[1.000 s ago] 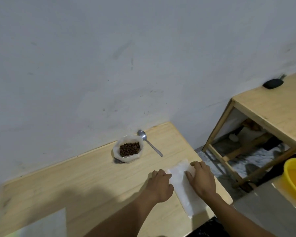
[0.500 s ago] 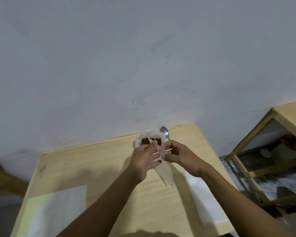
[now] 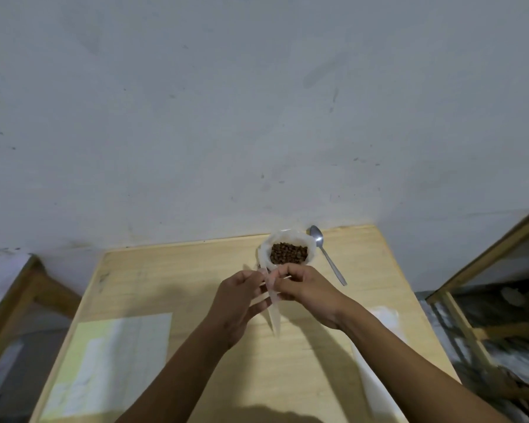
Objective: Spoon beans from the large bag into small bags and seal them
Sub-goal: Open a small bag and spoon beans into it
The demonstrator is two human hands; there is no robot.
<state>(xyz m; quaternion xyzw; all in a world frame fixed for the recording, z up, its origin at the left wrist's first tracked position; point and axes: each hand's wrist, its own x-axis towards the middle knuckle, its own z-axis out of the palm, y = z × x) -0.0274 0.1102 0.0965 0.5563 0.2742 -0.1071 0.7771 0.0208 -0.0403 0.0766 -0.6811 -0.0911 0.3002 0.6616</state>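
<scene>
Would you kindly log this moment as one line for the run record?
phase: opening bag | both hands pinch small clear plastic bag | metal spoon idle on table | beans in large bag untouched

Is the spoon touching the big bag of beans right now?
Cannot tell. In the head view the spoon bowl lies right against the bean bag rim, with no clear gap.
</scene>
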